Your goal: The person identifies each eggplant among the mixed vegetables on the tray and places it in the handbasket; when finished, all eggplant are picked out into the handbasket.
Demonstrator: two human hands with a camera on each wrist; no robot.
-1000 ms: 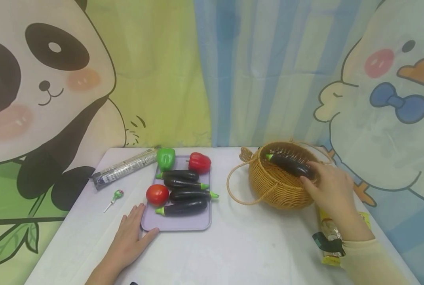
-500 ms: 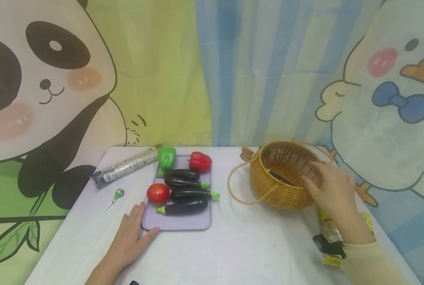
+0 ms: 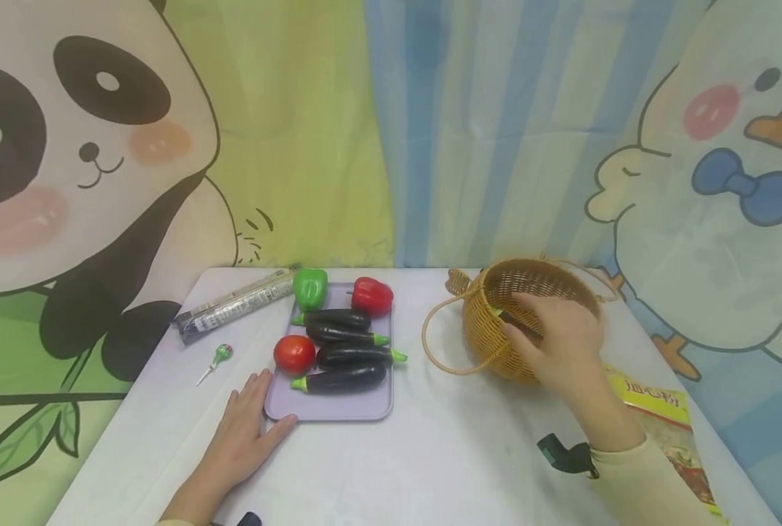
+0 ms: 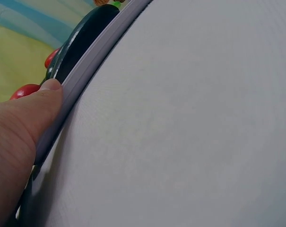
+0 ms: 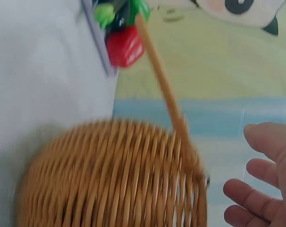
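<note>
My left hand [image 3: 242, 431] lies at the near left corner of the lilac tray [image 3: 338, 413], thumb along its rim. Several eggplants [image 3: 345, 378] are on the tray, with a tomato [image 3: 294, 355], a red bell pepper [image 3: 372, 296] and a green bell pepper [image 3: 310, 289]. Over the mouth of the wicker basket [image 3: 492, 343] hovers my right hand [image 3: 558, 343], its fingers loosely bent and holding nothing. Under it, one eggplant [image 3: 520, 324] shows partly inside the basket. In the right wrist view the fingers [image 5: 254, 196] stand apart from the basket wall [image 5: 114, 179].
Left of the tray lie a long silver packet [image 3: 239, 303] and a lollipop [image 3: 220, 354]. A yellow food bag [image 3: 653, 413] is at the right, partly behind my right forearm. The basket's looped handle [image 3: 426, 347] reaches out toward the tray. A printed curtain [image 3: 496, 146] hangs behind the table.
My right hand let go of the eggplant, which dropped into the basket. The hand then moved left over the opening, uncovering more of the yellow bag. My left hand stayed at the tray.
</note>
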